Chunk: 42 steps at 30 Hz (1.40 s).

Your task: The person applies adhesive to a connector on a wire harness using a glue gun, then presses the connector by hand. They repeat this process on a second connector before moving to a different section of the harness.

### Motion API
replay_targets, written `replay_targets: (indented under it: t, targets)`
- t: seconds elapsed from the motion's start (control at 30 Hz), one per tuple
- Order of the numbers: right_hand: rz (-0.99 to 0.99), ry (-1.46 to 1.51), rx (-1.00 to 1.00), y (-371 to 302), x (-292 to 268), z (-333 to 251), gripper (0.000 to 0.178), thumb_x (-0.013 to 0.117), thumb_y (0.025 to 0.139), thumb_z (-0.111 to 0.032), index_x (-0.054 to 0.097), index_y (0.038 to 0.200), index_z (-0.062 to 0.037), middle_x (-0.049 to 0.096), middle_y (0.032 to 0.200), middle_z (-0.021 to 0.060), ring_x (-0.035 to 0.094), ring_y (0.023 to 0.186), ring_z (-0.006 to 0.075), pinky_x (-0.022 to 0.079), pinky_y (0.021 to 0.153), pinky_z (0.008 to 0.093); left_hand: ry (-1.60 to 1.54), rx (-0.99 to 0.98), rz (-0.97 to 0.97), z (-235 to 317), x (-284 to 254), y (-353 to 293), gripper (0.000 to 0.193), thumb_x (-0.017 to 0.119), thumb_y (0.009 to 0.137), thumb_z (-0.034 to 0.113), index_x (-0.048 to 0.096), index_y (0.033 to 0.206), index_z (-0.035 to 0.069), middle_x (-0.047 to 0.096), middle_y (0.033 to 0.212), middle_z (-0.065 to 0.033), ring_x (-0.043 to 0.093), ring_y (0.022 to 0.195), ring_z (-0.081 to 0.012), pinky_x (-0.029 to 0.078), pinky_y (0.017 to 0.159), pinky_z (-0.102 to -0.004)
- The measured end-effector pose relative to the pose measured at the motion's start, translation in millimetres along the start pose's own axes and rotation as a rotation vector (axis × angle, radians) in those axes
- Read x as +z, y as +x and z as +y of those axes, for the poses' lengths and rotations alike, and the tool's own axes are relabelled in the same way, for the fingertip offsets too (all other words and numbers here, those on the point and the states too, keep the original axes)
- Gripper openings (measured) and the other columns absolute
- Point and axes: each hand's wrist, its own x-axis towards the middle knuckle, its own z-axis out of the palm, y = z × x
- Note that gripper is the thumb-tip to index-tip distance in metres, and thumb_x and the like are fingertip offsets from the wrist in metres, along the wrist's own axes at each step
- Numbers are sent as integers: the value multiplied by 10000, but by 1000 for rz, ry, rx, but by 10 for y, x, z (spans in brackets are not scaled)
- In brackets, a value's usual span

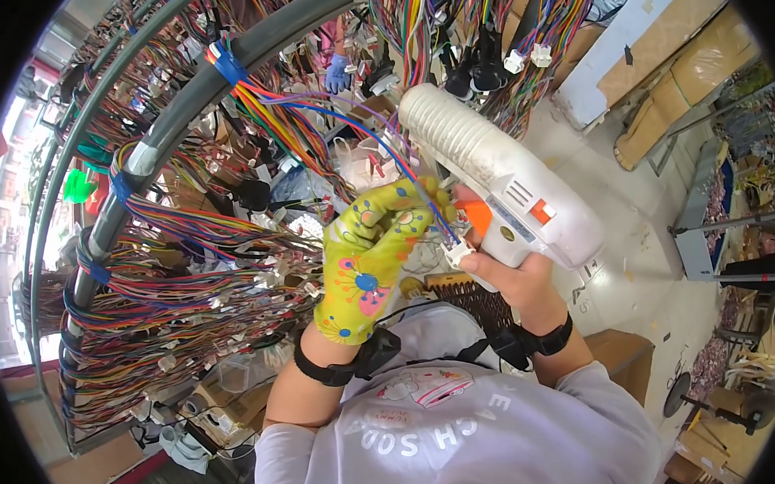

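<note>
Left hand [362, 257]: in a yellow-green glove [343, 311], fingers curled, tips pinched over a few thin wires [442, 223].
Right hand [525, 285]: bare, curled round the underside of the gun [508, 181], thumb up against the connector [457, 254]; the gun hides most of the other fingers, so I can't tell how tight they are.
Connector spot: between the 2 hands, just below the left fingertips, at the right thumb's tip.
Connector feel: small, white, boxy; hard plastic and very light, I'd say, best taken by its sides.
Wires feel: blue and purple, smooth-coated, limp; they should bend easily and could slip in a loose pinch, so I'd hold them close to the connector.
Gun feel: bulky and likely the heaviest thing in hand; hard, rounded white shell, ribbed and grimy at the end farthest from the right hand. The smooth lower part looks the safer hold.
Trigger [473, 217]: orange plastic, just above the right thumb.
Glove cloth: printed with flowers; probably grippy, though duller to the touch.
Pipe [286, 33]: grey, rigid, curving beyond the left hand.
Tie [228, 65]: blue, wound tight, up and left of the left hand.
Bundles [208, 216]: many-coloured, drooping in soft strands left of the left hand.
</note>
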Motion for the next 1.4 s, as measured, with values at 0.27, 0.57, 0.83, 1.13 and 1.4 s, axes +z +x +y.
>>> replay_targets:
  t: [0.27,0.57,0.83,1.13,1.4]
  targets:
    - [-24,122,-27,7,-37,65,731,704,732,22,319,1353,5,461,1304,189,497,1140,221,456,880,329,-50,120,71,117,25,149,264,586,871,151,592,1082,-6,645,971,-100,614,874,-182,468,807,-301]
    - [-50,-22,-107,47,-77,31,726,701,747,-6,306,1355,10,484,1277,186,485,1174,249,422,960,364,105,128,145,373,67,263,139,651,846,120,634,930,11,648,836,-21,589,726,-78,461,665,-213]
    - [-44,-45,-121,124,-92,69,635,728,733,-98,416,1272,19,525,1226,157,539,1068,206,437,895,325,240,97,162,450,29,220,149,623,867,143,623,881,-6,640,841,-29,576,709,-84,457,632,-240]
    - [-31,-18,-207,147,-104,94,624,673,730,-16,390,1284,27,520,1226,175,544,1065,211,443,915,342,1347,1094,202,606,-68,162,173,631,798,11,651,970,7,642,779,-59,557,543,-127,438,491,-248]
    - [-64,-19,-112,103,-126,36,641,673,737,-7,372,1302,28,516,1240,178,536,1081,210,445,905,321,1708,913,-9,892,128,93,286,629,783,45,638,1067,74,658,767,-59,601,569,-219,457,496,-313]
